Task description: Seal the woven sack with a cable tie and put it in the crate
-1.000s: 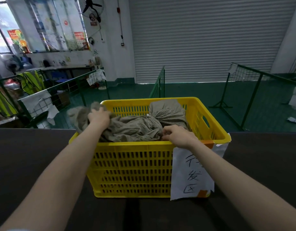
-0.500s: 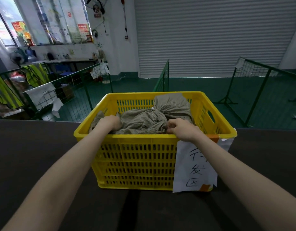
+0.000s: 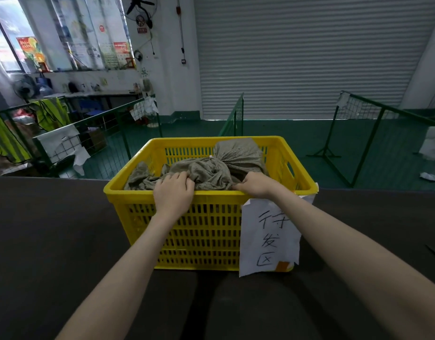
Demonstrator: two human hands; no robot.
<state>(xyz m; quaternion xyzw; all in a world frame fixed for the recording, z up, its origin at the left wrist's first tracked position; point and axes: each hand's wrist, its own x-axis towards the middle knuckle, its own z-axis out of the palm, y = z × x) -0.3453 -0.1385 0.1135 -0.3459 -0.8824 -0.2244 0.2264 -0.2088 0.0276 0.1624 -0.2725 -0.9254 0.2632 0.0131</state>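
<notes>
From the head camera, the woven sack [image 3: 211,171] lay crumpled inside the yellow crate [image 3: 201,227], which stood on the dark bench [image 3: 47,236]. Its tied neck showed a small white cable tie [image 3: 210,157] toward the far side. Your left hand [image 3: 173,192] reached over the near rim, fingers curled and pressing into the sack's cloth. Your right hand [image 3: 256,184] gripped a fold of the sack just inside the same rim. A handwritten paper label [image 3: 269,238] hung on the crate's front.
</notes>
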